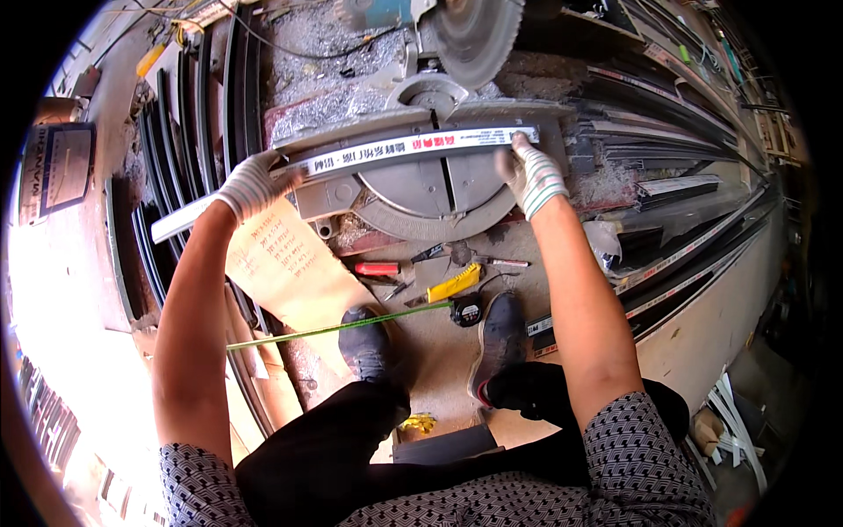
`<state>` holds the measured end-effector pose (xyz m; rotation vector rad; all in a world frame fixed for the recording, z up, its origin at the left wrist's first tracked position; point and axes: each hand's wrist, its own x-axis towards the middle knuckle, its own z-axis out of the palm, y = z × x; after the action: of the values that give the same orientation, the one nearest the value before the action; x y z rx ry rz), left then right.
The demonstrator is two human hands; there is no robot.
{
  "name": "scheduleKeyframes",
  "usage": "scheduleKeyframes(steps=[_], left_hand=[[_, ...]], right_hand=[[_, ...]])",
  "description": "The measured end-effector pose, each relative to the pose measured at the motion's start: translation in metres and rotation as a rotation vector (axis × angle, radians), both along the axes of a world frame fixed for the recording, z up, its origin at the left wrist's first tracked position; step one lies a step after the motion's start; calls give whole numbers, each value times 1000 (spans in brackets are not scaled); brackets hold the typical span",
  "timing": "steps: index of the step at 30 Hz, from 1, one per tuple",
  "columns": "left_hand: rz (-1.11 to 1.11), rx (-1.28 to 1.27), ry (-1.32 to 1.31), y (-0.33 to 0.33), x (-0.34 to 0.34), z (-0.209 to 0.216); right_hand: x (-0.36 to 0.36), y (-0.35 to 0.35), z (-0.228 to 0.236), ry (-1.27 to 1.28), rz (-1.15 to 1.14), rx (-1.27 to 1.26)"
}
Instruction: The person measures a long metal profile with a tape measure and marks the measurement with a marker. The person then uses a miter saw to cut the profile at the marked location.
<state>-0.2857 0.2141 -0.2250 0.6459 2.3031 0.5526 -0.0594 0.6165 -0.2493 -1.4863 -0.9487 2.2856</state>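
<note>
A long metal profile strip (395, 158) with printed white film on its face lies crosswise over the grey table of a mitre saw (404, 191). My left hand (250, 186), in a striped work glove with bare fingertips, is closed round the strip left of the saw; the strip's pale end sticks out past my wrist. My right hand (534, 178), gloved alike, is closed on the strip's right end near the fence. Above stands the toothed saw blade (479, 42), raised clear of the strip. The undersides of the fingers are hidden.
On the ground before my shoes lie a yellow utility knife (454, 282), a red-handled tool (378, 268) and a black tape measure (466, 310), its green tape drawn out leftward. Cardboard with handwriting (290, 263) lies left. Dark profiles (176, 140) are stacked both sides; metal shavings surround the saw.
</note>
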Motion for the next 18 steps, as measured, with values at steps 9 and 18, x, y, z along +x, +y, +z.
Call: scheduleKeyframes(steps=[9, 18], left_hand=[[101, 191, -125, 23, 15, 12], [128, 123, -149, 27, 15, 24]], right_hand=[[-7, 32, -7, -104, 40, 62], [-8, 39, -13, -30, -69, 56]])
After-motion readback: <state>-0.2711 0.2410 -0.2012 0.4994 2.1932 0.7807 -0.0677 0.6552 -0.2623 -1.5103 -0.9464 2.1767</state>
